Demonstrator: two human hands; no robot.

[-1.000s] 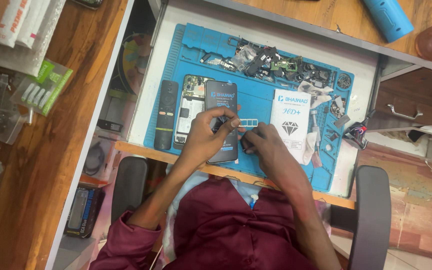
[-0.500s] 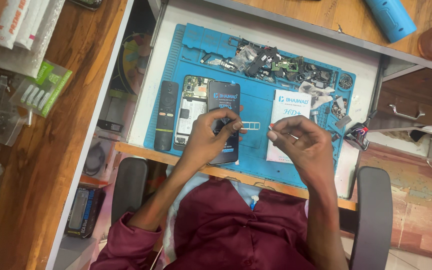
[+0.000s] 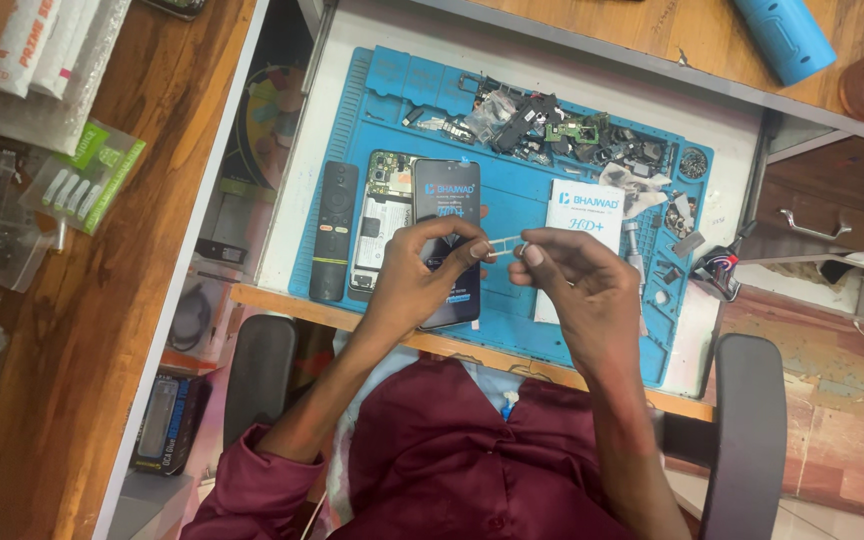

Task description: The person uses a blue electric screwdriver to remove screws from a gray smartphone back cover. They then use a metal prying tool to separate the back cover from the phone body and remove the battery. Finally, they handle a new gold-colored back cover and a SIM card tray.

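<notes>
Where a blue mat (image 3: pixel 542 215) covers the white table (image 3: pixel 402 40), both hands (image 3: pixel 422 280) work.

Both forearms reach forward, the left hand (image 3: pixel 420 278) and right hand (image 3: pixel 574 285) held close together, thumbs and forefingers pinched, their fingertips nearly meeting.

The left hand (image 3: pixel 422 275) and right hand (image 3: pixel 577 285) are meeting over the near half of the work mat (image 3: pixel 522 200), a thin strip (image 3: pixel 505 242) spanning between their fingertips. Under the left hand a phone screen (image 3: pixel 446 205) is lying — left of it an opened phone (image 3: pixel 380 230), then a remote (image 3: pixel 333 230). Beyond the right hand a packet (image 3: pixel 587 210) is lying, loose parts (image 3: pixel 562 130) farther behind.
</notes>
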